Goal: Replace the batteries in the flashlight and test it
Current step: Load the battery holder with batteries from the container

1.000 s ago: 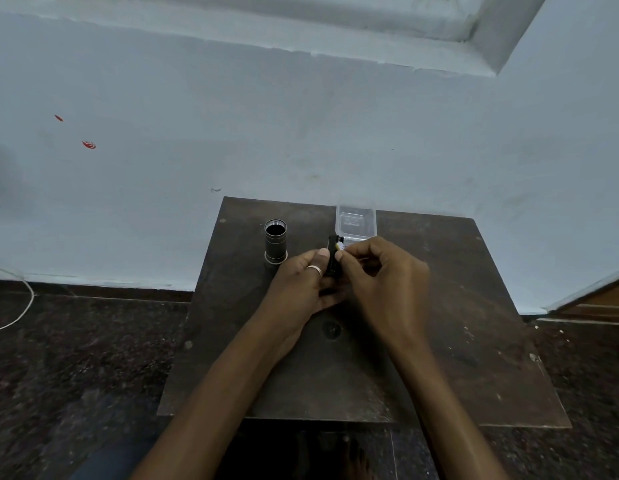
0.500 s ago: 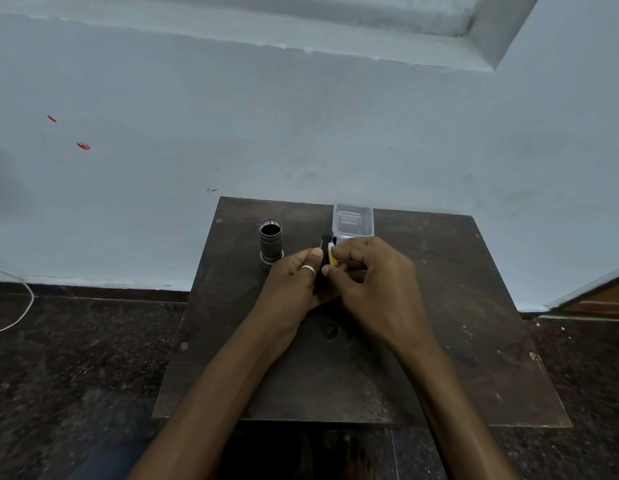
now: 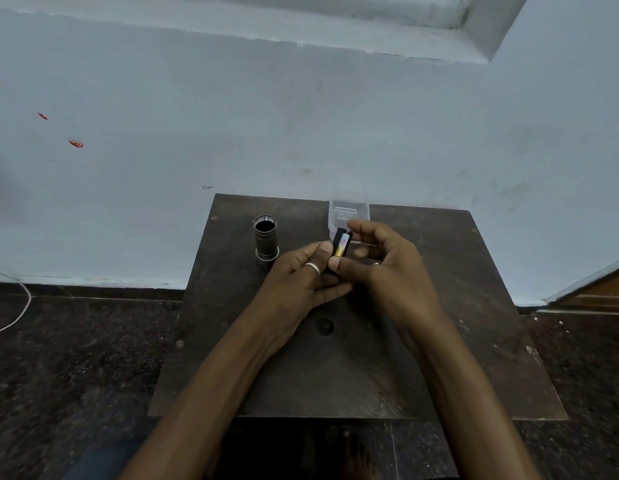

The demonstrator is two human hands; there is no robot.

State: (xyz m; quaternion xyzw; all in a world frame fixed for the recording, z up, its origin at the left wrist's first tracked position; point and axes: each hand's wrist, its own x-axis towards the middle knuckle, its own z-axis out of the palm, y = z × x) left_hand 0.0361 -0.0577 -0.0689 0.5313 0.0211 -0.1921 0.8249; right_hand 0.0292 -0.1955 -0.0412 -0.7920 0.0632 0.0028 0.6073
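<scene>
Left grip (image 3: 301, 271) is grasping the black battery holder (image 3: 335, 238). Right grip (image 3: 387, 268) is pinching the battery (image 3: 341, 244) in it, above the bench (image 3: 457, 306). Flashlight body (image 3: 266, 239) is standing upright nearby.

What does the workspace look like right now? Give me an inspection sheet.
Surface: dark wooden table, scuffed.
Job's things: flashlight body upright, open end up; black battery holder with a battery in it.
Clutter: clear plastic box at the table's far edge.
Hands: left hand grips the battery holder; right hand pinches it, forefinger on top, thumb below.
Cables: white cable on the floor, left of the table.
Surroundings: pale blue wall.
</scene>
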